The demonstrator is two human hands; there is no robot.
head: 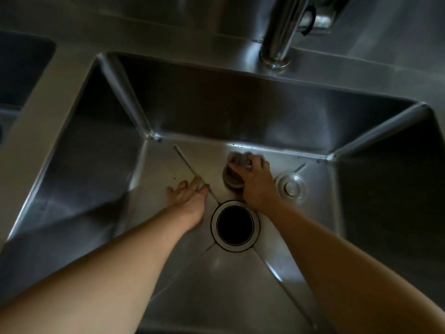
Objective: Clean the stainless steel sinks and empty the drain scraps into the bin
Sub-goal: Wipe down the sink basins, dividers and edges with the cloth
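From the head camera, both bare forearms reached down into a deep stainless steel sink (115, 121). The right hand (256, 182) lay on the sink floor past the drain hole (235, 225), its fingers curled over a small grey pad (237, 158) that looked like a scourer or cloth; blur kept me from telling which. Directly under that hand sat a round strainer basket (231, 179), touching the heel of the palm, though whether the fingers also gripped it could not be made out. Just to the right of the wrist, a flat round drain stopper (290, 186) lay on the floor, apart from the hand.

The left hand (189, 196) rested flat on the floor left of the drain hole, fingers straight and slightly spread, holding nothing, its fingertips at one of the pressed creases running out from the drain.

The drain hole stood open and dark between the two wrists. The back wall rose close beyond the right hand's fingers, leaving little room that way; the floor to the left and toward the near side lay open. A faucet (279, 32) stood on the ledge behind, and a second basin (21, 66) showed at the far left.
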